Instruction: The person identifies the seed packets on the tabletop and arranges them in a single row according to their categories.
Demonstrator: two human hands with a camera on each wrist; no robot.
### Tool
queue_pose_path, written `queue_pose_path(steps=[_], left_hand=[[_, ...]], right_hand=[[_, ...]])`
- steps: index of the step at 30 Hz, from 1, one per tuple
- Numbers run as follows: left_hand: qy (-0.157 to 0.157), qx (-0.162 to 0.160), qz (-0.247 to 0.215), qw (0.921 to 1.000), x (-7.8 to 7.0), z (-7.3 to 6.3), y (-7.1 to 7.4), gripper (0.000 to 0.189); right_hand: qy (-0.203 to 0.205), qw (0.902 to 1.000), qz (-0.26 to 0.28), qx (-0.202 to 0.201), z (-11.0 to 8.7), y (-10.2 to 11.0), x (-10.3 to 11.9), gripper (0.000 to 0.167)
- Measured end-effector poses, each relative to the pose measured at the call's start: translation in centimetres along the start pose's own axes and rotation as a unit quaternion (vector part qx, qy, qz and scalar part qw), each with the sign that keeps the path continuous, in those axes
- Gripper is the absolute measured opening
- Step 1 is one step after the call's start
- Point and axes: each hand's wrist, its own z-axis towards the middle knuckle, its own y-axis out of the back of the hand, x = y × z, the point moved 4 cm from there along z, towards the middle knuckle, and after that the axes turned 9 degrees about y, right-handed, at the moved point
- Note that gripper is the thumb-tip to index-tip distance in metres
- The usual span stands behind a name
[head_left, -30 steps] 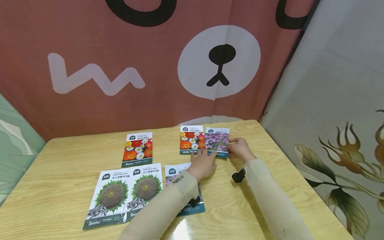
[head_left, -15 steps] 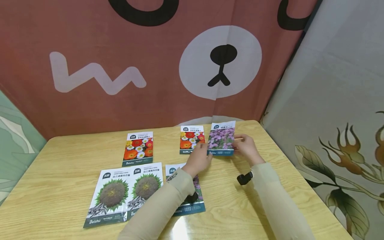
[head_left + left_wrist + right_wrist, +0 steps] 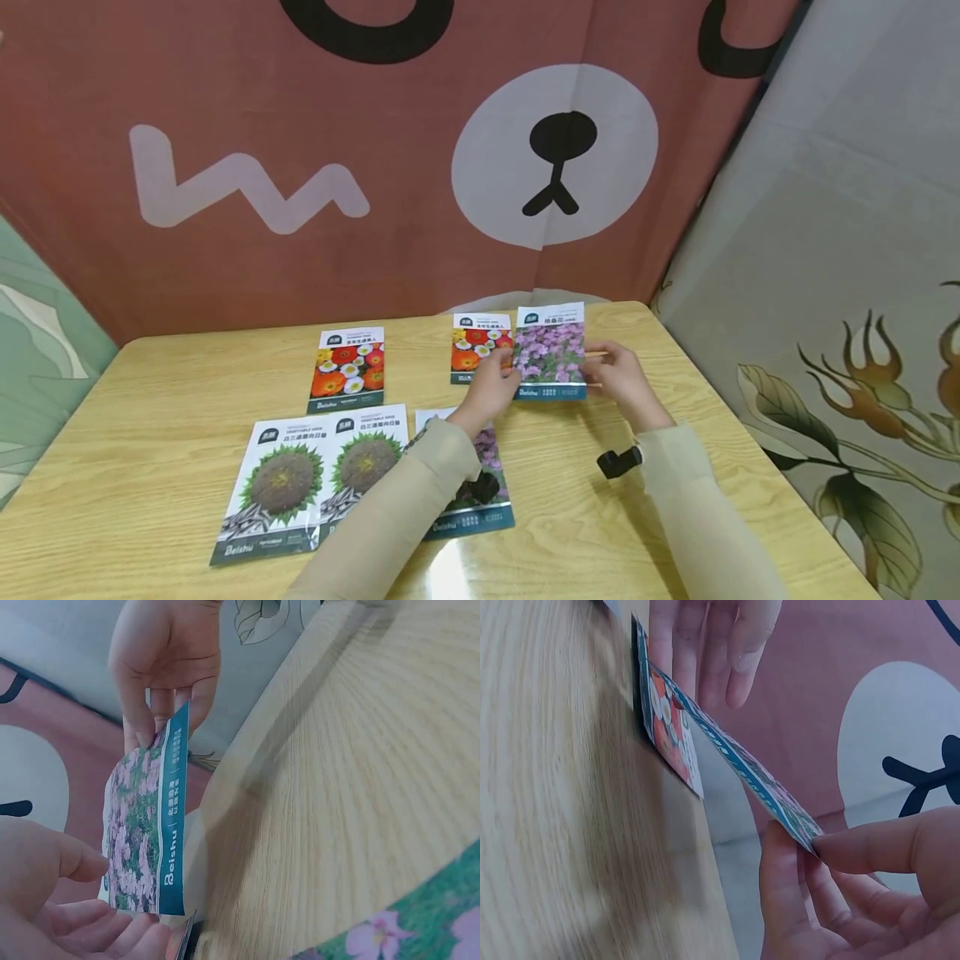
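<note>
My right hand (image 3: pixel 621 377) pinches the right edge of a seed packet with purple flowers (image 3: pixel 551 354), thumb in front and fingers behind in the right wrist view. The packet is raised and tilted over the table's far part. At its left edge is my left hand (image 3: pixel 491 387), its fingers (image 3: pixel 686 652) fairly straight and its thumb apart from them. A poppy seed packet (image 3: pixel 471 354) lies just behind that hand and is partly covered by it. Beneath the left forearm lies another purple-flower packet (image 3: pixel 480 521), its middle hidden by the sleeve.
Two larger sunflower seed packets (image 3: pixel 281 487) lie side by side at the table's front left, the right one partly under the left sleeve. Behind them lies a second poppy packet (image 3: pixel 347 371). The wooden table (image 3: pixel 150 400) meets a printed curtain (image 3: pixel 300 275) at its back edge.
The purple-flower packet has come up off the table beside the poppy packet, and it now leans with its face toward me. My left hand has moved slightly back from the poppy packet's lower edge.
</note>
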Motion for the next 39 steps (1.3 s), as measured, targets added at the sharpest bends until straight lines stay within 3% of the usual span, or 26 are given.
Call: queue_pose_path(steps=[4, 11, 21, 27, 32, 36, 39], left_hand=[[0.015, -0.011, -0.015, 0.9997, 0.3, -0.2, 0.6, 0.049], [0.001, -0.044, -0.025, 0.9987, 1.0, -0.5, 1.5, 0.044], [0.028, -0.052, -0.072, 0.9956, 1.9, -1.4, 2.4, 0.024], [0.033, -0.034, -0.102, 0.9936, 1.9, -2.2, 2.1, 0.014], [0.047, -0.014, -0.113, 0.9924, 2.2, -2.8, 1.6, 0.012], [0.055, -0.011, -0.098, 0.9936, 2.4, -3.3, 1.4, 0.012], [0.047, -0.009, -0.080, 0.9956, 2.4, -3.8, 1.3, 0.012]], right_hand=[[0.005, 0.9999, -0.006, 0.009, -0.1, -0.5, -0.1, 0.041], [0.008, 0.9992, -0.018, 0.034, 0.0, -1.0, -0.5, 0.041], [0.021, 0.9958, -0.041, 0.079, -0.4, -1.8, -1.0, 0.030], [0.020, 0.9906, -0.059, 0.122, -1.2, -1.0, -1.4, 0.022], [-0.002, 0.9857, -0.066, 0.155, -1.6, -0.5, -1.9, 0.027], [-0.015, 0.9811, -0.061, 0.183, -1.8, -0.6, -2.2, 0.033], [-0.014, 0.9781, -0.062, 0.198, -1.8, -0.6, -2.4, 0.026]])
